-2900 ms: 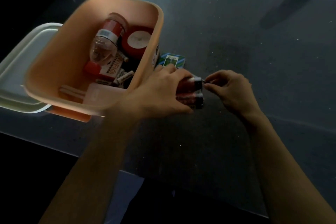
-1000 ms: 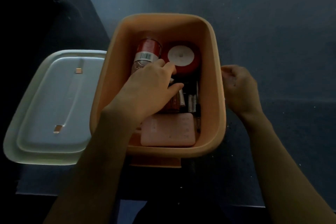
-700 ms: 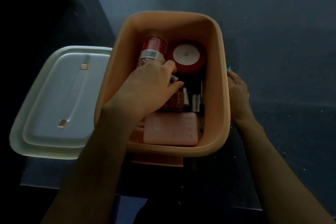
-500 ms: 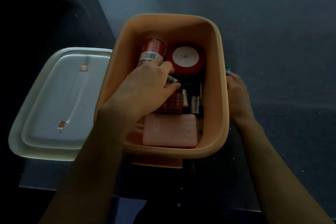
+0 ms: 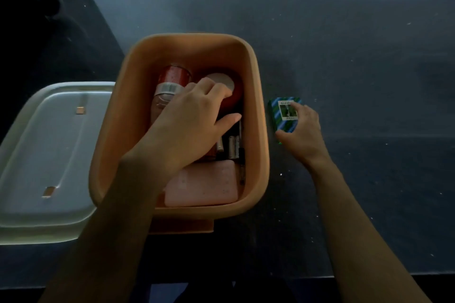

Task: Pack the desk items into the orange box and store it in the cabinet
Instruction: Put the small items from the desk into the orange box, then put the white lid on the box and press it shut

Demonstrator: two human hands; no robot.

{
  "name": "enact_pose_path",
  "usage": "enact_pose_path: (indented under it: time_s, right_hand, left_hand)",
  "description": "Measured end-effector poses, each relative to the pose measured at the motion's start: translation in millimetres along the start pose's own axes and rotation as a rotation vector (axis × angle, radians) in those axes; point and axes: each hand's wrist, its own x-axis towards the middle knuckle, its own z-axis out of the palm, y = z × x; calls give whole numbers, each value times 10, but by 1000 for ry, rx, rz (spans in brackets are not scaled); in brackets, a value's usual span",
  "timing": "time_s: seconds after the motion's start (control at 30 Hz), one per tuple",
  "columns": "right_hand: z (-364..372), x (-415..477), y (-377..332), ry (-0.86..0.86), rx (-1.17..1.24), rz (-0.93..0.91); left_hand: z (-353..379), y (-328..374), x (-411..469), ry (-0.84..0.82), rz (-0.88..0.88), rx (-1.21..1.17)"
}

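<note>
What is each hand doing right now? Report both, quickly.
Left hand: inside the orange box, fingers spread over the contents, gripping nothing visible.
Right hand: closing on the green card pack on the desk.

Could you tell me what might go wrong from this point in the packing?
The right hand only pinches the green card pack at its edges, so it could slip. The left hand covers much of the orange box, possibly blocking the drop. The lid overhangs the desk edge and could be knocked off.
</note>
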Motion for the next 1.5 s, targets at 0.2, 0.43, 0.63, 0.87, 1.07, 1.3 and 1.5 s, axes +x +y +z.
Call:
enact_pose_path:
  time_s: [0.2,0.43,0.63,0.87,1.07,1.3,1.5]
  right_hand:
    - [-195,-17,242,-11,-27,22]
    - [-452,35,442,-112,270,-47]
    - [-631,48,119,-98,578,-196]
    - [-574,-147,-778,-26,493,-492]
    - [-137,-297,-1245,-68,118,-553]
    - [163,-337,-1514,-8,-227,-446]
    - [427,-450,-1755,-169,-259,-481]
  left_hand:
    - [128,371,180,10,16,43]
    - [199,585,245,47,-54,31]
    - [209,465,163,68,-110,38]
    - [126,83,5,127,-199,55]
    - [-76,-370,-148,194,-212,103]
    - [-285,-1018,-373,291,-299,73]
    - [-215,-1920,-635,247,-553,150]
